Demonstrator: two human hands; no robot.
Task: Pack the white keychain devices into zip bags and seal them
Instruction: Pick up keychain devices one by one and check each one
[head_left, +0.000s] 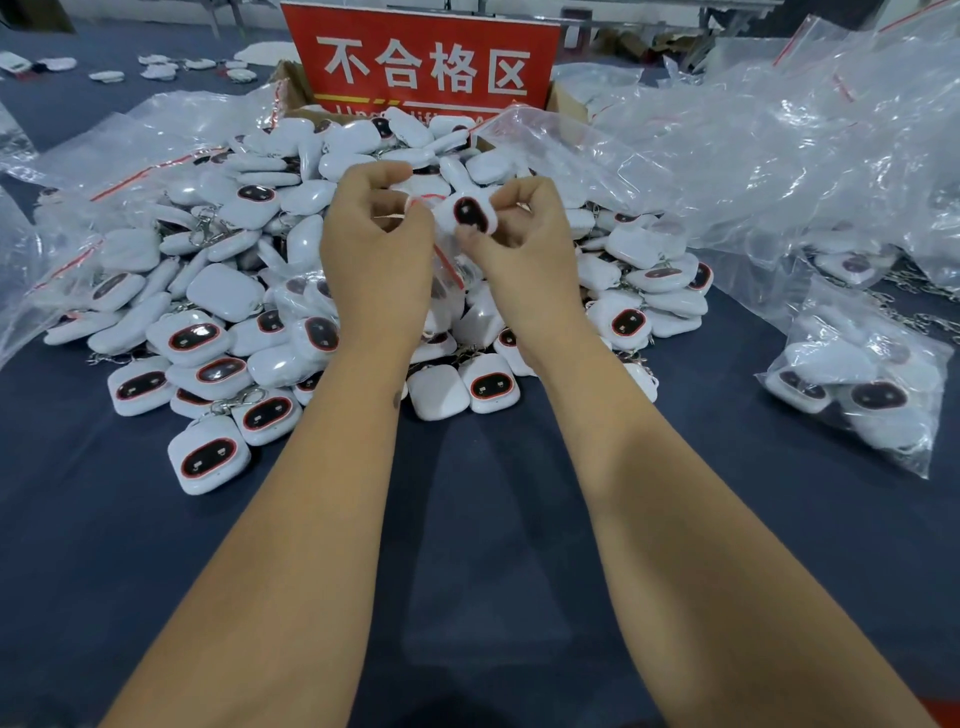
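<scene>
overhead, red sign (421, 62) reads "不合格区"; english line below partly hidden.

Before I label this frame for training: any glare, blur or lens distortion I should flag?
Head view: glare streaks the heaped zip bags; wide-angle stretch swells the forearms at the bottom edge; the device between left hand and right hand looks slightly soft; the far table is dim.
</scene>
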